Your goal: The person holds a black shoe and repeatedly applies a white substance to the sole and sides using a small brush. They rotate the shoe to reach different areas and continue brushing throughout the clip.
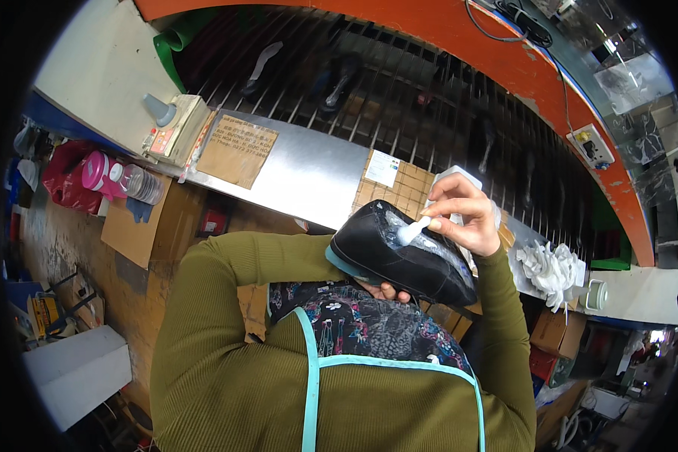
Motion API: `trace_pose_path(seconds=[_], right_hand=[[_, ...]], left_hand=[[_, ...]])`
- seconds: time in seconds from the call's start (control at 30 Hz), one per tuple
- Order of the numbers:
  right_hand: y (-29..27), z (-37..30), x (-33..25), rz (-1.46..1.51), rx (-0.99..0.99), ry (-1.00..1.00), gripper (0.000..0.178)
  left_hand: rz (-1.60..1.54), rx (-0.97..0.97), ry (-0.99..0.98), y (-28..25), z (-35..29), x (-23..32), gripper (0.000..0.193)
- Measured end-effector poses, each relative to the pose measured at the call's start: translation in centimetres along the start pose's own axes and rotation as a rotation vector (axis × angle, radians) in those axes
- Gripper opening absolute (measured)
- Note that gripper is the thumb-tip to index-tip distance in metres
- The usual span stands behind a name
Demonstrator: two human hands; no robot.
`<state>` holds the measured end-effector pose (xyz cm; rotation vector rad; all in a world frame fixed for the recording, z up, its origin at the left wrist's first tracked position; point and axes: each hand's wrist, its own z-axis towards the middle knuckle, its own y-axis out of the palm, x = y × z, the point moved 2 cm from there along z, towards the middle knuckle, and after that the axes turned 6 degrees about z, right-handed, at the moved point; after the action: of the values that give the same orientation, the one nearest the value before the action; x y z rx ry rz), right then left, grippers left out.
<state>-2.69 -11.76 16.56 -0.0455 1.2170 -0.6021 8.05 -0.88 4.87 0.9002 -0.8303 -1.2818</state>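
Seen from my head camera, the left hand (388,291) has its grip on the underside of a black shoe (388,260), held at the near edge of the surface (301,184). The right hand's (465,216) grip pinches a white applicator (410,233) against the shoe; white cloths (548,273) lie bunched toward the surface's right end.

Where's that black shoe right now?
In the head view, the black shoe is just right of centre, between the apron and metal ledge, left hand underneath, right hand above.
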Motion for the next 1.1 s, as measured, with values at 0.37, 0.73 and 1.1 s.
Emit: trace_pose_path(seconds=[0.37,0.73,1.1], right_hand=[[-0.3,2.1,0.4,0.058,-0.217,0.043,0.017],[-5.1,-13.6,5.9,0.017,0.749,0.576,0.015],[3.6,-22.0,14.0,-1.012,0.92,0.88,0.011]], left_hand=[[-0.038,-0.114,-0.085,0.1,-0.4,-1.4,0.069],[0.214,0.232,0.416,-1.2,-3.8,-2.4,0.074],[0.304,0.487,1.266,2.2,-11.2,5.0,0.079]])
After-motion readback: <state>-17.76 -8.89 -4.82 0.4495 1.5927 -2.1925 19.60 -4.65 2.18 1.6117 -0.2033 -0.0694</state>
